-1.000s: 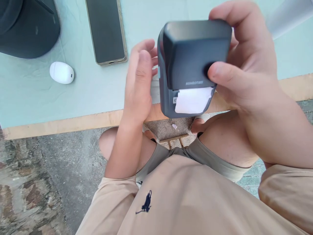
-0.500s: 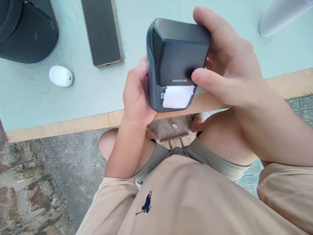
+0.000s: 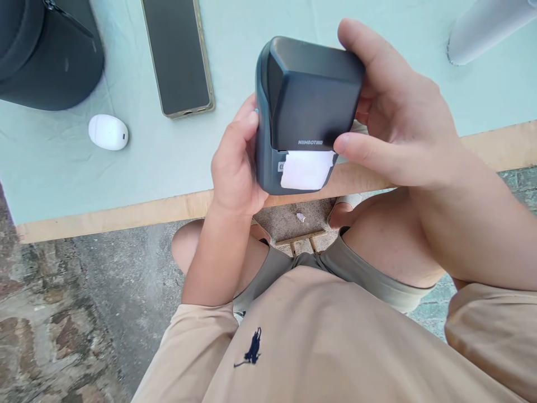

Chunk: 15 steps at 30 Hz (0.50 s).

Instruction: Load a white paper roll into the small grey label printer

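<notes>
I hold a dark grey label printer [image 3: 308,101] above the table's front edge with both hands. My left hand [image 3: 235,165] grips its left side, thumb on the upper edge. My right hand [image 3: 398,123] wraps its right side and back, with the thumb lying across the front just right of the slot. A white paper label [image 3: 306,169] sticks out of the slot below the printed brand name.
A light green cloth covers the wooden table [image 3: 104,215]. On it lie a phone [image 3: 176,56] face up, a small white oval case [image 3: 108,132], a dark cap [image 3: 46,56] at the far left and a pale cylinder [image 3: 482,28] at the far right.
My left hand, open beside the printer a second ago, has closed on its left side. The printer has come down and left. My right thumb has slid down to the slot's right end.
</notes>
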Each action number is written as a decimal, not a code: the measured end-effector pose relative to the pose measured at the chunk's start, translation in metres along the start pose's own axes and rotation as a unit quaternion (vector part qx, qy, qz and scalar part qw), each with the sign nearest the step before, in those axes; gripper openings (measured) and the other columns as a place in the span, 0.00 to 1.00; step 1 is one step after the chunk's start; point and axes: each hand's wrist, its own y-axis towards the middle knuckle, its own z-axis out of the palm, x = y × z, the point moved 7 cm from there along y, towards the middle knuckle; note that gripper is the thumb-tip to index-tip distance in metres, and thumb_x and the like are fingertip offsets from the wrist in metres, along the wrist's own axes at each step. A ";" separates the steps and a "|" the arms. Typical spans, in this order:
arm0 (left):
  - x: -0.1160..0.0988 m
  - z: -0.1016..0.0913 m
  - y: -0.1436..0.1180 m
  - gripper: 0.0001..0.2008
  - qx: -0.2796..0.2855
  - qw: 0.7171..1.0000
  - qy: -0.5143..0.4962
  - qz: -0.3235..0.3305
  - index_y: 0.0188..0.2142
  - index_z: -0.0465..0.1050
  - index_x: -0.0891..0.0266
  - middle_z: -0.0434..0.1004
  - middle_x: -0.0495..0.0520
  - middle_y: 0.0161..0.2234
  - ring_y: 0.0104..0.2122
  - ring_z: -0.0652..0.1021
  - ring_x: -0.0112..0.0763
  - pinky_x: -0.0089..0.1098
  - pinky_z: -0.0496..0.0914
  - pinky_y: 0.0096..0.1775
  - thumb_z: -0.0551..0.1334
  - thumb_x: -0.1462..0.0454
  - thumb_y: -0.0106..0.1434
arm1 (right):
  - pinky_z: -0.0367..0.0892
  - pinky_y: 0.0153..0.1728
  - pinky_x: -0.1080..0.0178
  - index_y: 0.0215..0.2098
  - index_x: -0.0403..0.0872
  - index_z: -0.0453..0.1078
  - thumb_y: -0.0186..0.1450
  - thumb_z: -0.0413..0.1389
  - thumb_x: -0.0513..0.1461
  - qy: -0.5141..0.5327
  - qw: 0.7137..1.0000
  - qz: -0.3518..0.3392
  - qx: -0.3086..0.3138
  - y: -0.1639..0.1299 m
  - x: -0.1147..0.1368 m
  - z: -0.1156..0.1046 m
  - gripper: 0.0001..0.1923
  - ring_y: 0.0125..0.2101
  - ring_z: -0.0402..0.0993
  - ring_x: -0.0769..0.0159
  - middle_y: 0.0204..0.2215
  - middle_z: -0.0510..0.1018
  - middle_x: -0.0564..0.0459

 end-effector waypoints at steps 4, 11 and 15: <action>0.000 -0.001 0.001 0.15 -0.002 1.000 0.007 0.002 0.27 0.71 0.58 0.72 0.48 0.30 0.32 0.74 0.28 0.27 0.72 0.34 0.50 0.60 0.65 | 0.69 0.55 0.66 0.64 0.62 0.47 0.58 0.59 0.44 -0.006 1.000 -0.013 0.000 0.000 -0.001 -0.001 0.40 0.56 0.66 0.69 0.61 0.60 0.58; 0.004 0.000 0.000 0.20 0.015 1.000 0.006 -0.026 0.33 0.72 0.55 0.74 0.51 0.27 0.33 0.78 0.33 0.32 0.74 0.40 0.48 0.48 0.63 | 0.72 0.46 0.67 0.62 0.58 0.52 0.55 0.61 0.46 -0.071 0.996 -0.028 -0.038 0.002 0.011 -0.008 0.39 0.57 0.64 0.66 0.60 0.60 0.57; 0.002 0.003 -0.002 0.22 0.037 0.999 0.030 -0.008 0.35 0.73 0.55 0.75 0.52 0.29 0.40 0.78 0.36 0.34 0.73 0.45 0.49 0.45 0.63 | 0.71 0.36 0.65 0.52 0.52 0.63 0.54 0.58 0.54 -0.162 0.973 -0.037 -0.160 -0.003 0.023 -0.022 0.31 0.46 0.71 0.69 0.51 0.67 0.56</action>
